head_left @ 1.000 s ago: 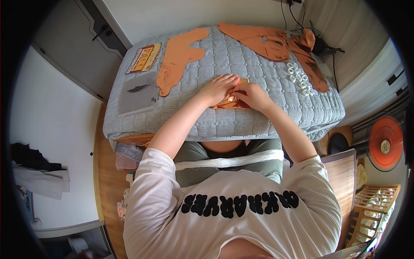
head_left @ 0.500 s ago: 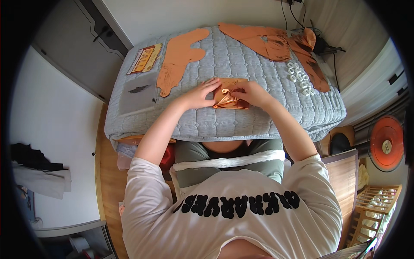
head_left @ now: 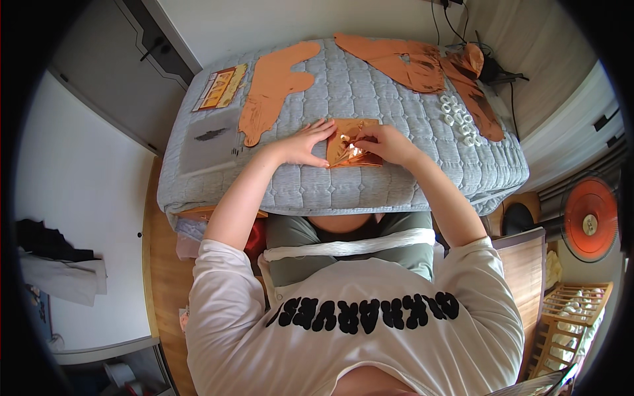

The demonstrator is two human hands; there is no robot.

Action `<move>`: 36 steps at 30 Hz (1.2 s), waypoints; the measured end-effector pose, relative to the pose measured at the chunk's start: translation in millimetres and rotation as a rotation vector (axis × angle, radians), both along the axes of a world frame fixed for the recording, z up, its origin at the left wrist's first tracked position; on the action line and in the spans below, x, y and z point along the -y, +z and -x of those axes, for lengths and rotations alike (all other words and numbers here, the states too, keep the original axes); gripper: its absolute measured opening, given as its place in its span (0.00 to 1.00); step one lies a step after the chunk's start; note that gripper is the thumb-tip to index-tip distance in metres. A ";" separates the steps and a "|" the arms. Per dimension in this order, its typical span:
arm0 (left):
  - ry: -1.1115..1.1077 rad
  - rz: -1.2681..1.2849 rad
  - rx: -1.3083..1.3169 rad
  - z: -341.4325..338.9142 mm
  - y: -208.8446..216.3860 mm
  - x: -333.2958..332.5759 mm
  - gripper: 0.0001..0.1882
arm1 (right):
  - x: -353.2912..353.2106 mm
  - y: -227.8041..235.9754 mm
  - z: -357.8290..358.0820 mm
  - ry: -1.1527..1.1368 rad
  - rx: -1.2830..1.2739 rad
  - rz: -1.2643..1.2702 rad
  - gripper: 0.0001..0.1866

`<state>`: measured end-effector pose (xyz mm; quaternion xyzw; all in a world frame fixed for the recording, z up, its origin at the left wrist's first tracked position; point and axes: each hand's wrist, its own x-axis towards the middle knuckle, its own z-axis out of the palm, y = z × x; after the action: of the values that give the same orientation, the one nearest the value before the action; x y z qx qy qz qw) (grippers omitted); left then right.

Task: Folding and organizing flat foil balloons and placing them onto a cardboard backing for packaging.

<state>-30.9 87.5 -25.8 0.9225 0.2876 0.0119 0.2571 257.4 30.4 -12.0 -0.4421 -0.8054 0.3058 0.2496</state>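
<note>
A shiny copper foil sheet (head_left: 362,159), folded to a rough square, lies on the quilted mattress (head_left: 307,188) in front of me. It looks like a folded foil balloon. My left hand (head_left: 306,145) lies along its left edge with the thumb and fingers spread, fingertips touching the foil. Over the upper right of the square, my right hand (head_left: 389,144) has its thumb and fingers pinched together on a raised bit of the foil. The fingers partly cover that spot, and bright creases run below them.
Flat copper foil balloons lie at the far left (head_left: 267,79) and far right (head_left: 396,61). White rings (head_left: 456,115) sit on the right. A clear plastic sleeve (head_left: 211,142) and a printed card (head_left: 221,88) lie left. A red fan (head_left: 590,221) stands right of the bed.
My right hand has shifted slightly, and the foil's creases and shine under its fingers have changed. A small round, light spot on the foil no longer shows plainly. My left hand has barely moved.
</note>
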 end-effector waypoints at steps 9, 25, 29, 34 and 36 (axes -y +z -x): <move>0.019 0.005 0.023 0.5 -2.5 0.4 0.58 | -8.2 -6.1 5.7 -0.077 0.033 0.010 0.12; 0.221 -0.216 0.341 -13.2 -12.5 37.4 0.40 | -17.2 -8.5 7.7 -0.043 0.058 0.011 0.11; 0.400 -0.540 0.308 -21.1 -4.6 100.9 0.26 | -14.7 -8.1 2.3 -0.063 0.061 -0.012 0.11; 0.419 -0.644 0.310 0.2 -15.8 129.4 0.12 | -10.0 -3.0 9.2 -0.061 0.058 0.009 0.11; 0.395 -0.674 0.301 1.1 -17.5 129.2 0.13 | -9.8 -4.0 7.2 -0.065 0.028 0.042 0.11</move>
<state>-32.0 -41.7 -43.3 0.8701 0.3983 0.2889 -0.0272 250.2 40.2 -16.0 -0.4775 -0.7874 0.3080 0.2391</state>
